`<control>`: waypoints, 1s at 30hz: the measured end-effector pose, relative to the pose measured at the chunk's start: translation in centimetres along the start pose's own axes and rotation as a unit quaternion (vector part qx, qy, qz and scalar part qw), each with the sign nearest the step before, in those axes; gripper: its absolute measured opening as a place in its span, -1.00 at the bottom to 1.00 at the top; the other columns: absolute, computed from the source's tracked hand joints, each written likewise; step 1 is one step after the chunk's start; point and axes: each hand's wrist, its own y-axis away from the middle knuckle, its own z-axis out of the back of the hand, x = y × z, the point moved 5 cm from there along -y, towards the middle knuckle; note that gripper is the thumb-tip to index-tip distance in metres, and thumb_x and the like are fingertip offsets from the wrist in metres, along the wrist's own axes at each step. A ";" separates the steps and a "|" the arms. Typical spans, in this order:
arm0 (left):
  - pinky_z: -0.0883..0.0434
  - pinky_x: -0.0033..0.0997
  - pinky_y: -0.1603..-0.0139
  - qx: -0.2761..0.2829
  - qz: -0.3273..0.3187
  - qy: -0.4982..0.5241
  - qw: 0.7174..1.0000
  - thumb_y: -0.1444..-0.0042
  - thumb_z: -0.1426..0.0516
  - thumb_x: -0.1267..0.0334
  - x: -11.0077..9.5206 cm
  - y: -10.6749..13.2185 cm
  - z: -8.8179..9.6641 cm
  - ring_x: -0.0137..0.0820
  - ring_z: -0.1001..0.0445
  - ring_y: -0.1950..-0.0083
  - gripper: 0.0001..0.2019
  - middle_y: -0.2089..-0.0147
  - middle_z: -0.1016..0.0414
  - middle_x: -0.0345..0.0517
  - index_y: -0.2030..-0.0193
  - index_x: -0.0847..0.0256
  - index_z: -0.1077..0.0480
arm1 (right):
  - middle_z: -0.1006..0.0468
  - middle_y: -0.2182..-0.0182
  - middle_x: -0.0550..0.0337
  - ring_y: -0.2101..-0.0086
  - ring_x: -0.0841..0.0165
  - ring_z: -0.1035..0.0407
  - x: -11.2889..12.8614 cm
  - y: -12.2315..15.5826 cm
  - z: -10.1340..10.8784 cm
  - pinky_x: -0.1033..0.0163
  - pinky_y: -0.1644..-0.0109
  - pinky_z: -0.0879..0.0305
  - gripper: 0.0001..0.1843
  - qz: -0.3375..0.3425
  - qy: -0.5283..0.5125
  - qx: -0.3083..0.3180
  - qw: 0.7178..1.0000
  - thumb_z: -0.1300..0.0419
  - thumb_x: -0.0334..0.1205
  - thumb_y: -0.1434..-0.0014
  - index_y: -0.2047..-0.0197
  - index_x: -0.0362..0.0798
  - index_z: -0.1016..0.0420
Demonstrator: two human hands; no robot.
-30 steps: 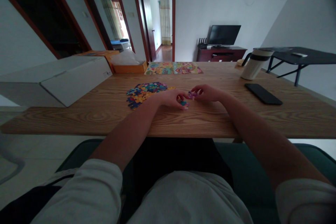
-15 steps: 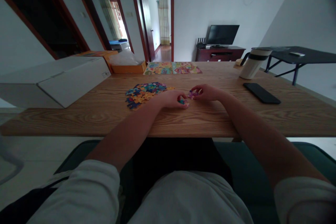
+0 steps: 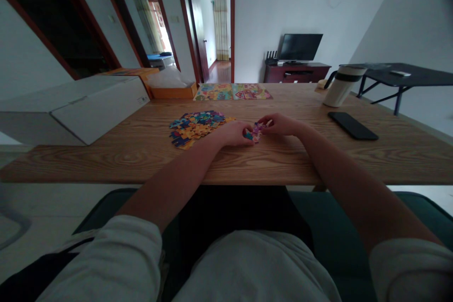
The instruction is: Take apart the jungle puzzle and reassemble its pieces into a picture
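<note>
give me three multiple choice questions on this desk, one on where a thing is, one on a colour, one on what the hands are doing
1. Where does the black phone lie?
A. On the dark side table
B. On the wooden table, right of the hands
C. On the white box

2. What colour is the band near the top of the cream tumbler?
A. Red
B. Green
C. Black

3. What are the left hand and right hand doing?
A. Meeting on small jigsaw pieces
B. The left lies flat on the phone
C. Both rest in the lap

Answers:
1. B, the phone lies on the wood, right of the hands.
2. C, a black band circles the tumbler.
3. A, the fingers of both hands close on the pieces.
</note>
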 end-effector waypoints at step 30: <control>-0.39 -0.42 0.15 0.086 0.001 0.043 0.995 0.02 -0.31 -0.05 0.5 1.0 0.7 -0.35 -0.53 0.17 -0.38 0.05 -0.59 -0.06 -0.16 0.16 -0.43 | -0.62 0.19 0.07 0.24 0.22 -0.47 0.2 1.2 0.3 0.17 0.15 -0.35 -0.41 -0.007 -0.007 0.095 0.995 -0.48 0.08 0.13 0.06 -0.02 -0.54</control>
